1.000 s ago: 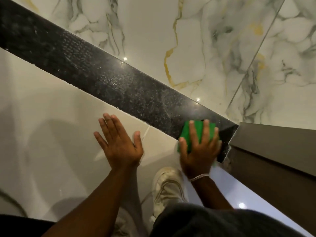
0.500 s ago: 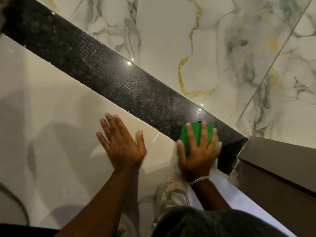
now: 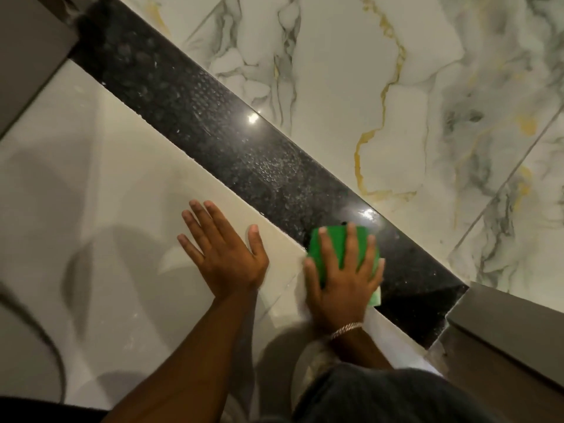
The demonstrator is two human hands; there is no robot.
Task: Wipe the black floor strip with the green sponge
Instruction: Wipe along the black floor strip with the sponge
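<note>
Green sponge (image 3: 338, 248) under right hand (image 3: 343, 282), fingers spread, palm pressing it flat | sponge on near edge of black floor strip (image 3: 232, 148), toward its right end | left hand (image 3: 224, 257) open, flat on cream floor tile (image 3: 106, 178) beside strip | veined marble tile (image 3: 412, 87) beyond strip

place: a home, I think | clues: shiny marble floor (image 3: 351, 71), black floor strip (image 3: 213, 138) by a door frame (image 3: 503, 328)
</note>
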